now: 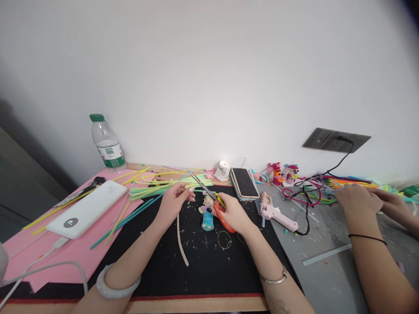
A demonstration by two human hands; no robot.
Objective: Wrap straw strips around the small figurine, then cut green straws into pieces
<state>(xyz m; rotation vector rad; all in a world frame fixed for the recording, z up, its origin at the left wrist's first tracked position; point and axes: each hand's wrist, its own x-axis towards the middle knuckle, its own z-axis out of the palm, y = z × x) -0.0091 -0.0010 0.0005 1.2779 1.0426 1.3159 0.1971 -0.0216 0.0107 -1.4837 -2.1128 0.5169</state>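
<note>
The metal scissors with orange-red and yellow handles [222,214] are in the right hand [233,213], whose fingers are closed around the handles over the black mat [157,270]. The blades point away and to the left, reaching past the fingertips of the left hand [174,201]. That hand has its thumb and fingertips pressed together, pinching a small pale-yellow fuzzy piece [187,188] just left of the blades. A long cream-coloured strip [180,237] runs out from behind the left hand and down across the mat; I cannot tell whether the hand grips it.

A small fuzzy figure with a teal body [207,219] is just left of the right hand, below the blades. Whether the fingers touch it, I cannot tell. A thin gold-coloured ring [224,240] lies nearer the wearer, among pale scraps.

Beyond the hands, yellow and green fuzzy stems [147,192] lie in a loose bundle, with a white candle-like cup [223,170] and a black-screened phone [245,183] near the wall. To the right, a pink glue gun [276,214] rests on the grey worktop [322,279], and another person's hands [359,199] work near more coloured stems. At the far left, a white power bank [88,209] lies on pink sheets [26,248], and a clear bottle with a green cap [108,146] stands behind it.
</note>
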